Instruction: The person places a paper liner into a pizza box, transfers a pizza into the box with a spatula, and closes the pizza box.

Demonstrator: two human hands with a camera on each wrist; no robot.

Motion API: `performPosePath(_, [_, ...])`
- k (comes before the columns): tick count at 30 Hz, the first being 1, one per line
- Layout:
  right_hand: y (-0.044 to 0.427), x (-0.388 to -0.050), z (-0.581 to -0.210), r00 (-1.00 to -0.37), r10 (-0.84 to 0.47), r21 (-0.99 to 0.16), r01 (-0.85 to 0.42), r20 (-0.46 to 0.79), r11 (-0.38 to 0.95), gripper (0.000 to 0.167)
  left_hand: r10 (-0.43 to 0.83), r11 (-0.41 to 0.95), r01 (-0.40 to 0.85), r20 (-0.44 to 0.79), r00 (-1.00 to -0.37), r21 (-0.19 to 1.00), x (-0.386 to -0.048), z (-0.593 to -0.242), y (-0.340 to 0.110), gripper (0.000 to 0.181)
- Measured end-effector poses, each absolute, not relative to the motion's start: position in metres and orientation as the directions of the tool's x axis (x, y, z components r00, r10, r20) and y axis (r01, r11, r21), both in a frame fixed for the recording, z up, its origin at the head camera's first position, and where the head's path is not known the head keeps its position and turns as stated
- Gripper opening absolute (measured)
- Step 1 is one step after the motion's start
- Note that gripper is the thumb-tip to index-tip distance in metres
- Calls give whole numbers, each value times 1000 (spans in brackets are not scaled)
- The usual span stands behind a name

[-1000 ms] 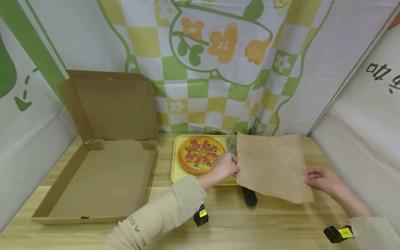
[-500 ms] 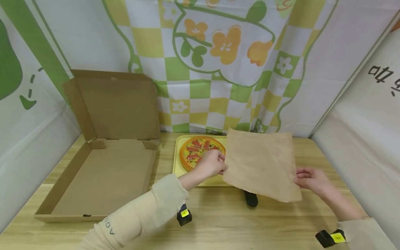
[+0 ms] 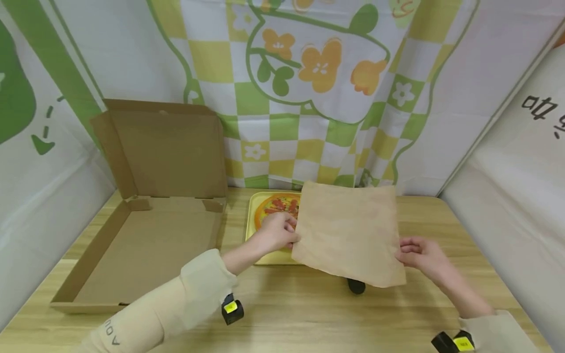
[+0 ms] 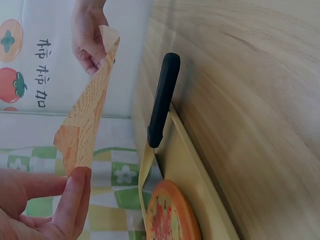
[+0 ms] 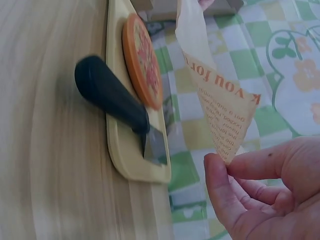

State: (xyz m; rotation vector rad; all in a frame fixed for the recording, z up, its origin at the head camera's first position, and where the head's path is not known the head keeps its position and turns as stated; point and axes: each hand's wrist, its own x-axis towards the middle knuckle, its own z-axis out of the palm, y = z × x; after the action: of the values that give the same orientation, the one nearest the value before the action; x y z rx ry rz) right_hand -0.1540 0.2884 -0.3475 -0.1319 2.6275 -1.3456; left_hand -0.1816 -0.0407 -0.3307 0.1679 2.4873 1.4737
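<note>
A sheet of brown paper [image 3: 348, 233] is held up over the yellow tray [image 3: 250, 220]. The left hand [image 3: 275, 233] pinches its left edge and the right hand [image 3: 421, 255] pinches its right edge. Print shows on the paper [image 5: 225, 95] in the right wrist view. Behind the left hand, a round pizza [image 3: 265, 206] lies on the tray, partly covered from view. A server with a black handle [image 4: 164, 100] and a metal blade [image 5: 156, 145] rests on the tray, the handle sticking out over the edge; the head view shows only the handle's tip [image 3: 356, 286].
An open cardboard box [image 3: 150, 250] stands on the wooden table [image 3: 309, 314] at the left, its lid [image 3: 167, 152] raised at the back. A patterned curtain [image 3: 282, 122] hangs behind the table, with pale cloth walls at both sides.
Both hands have moved left with the paper between them. The paper now covers more of the pizza and tray, and much of the black handle, in the head view.
</note>
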Motion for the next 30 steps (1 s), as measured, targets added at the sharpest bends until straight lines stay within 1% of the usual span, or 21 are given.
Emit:
performPosePath(4, [279, -150, -347, -977, -171, -806, 3, -130, 592, 46, 222, 483, -23, -148, -964, 876, -177, -333, -53, 30])
performPosePath(12, [259, -147, -346, -971, -194, -830, 6, -138, 558, 44, 213, 456, -29, -141, -967, 890, -167, -337, -77, 32])
performPosePath(17, [243, -150, -350, -964, -229, -858, -1, -137, 514, 43, 220, 443, -37, -149, -964, 896, -159, -339, -97, 34])
performPosePath(20, [234, -151, -352, -959, -248, -878, 0, -135, 479, 42, 222, 459, -24, -141, -965, 888, -153, -341, -109, 36])
performPosePath(23, [225, -153, -353, -953, -275, -895, -9, -127, 447, 41, 205, 464, -36, -147, -968, 885, -151, -343, -118, 36])
performPosePath(27, [216, -155, -355, -952, -282, -910, -6, -122, 414, 39, 203, 428, -64, -165, -965, 902, -149, -343, -127, 35])
performPosePath(30, [209, -157, -357, -952, -279, -917, 2, -123, 398, 36, 229, 405, -64, -169, -959, 912, -148, -344, -136, 31])
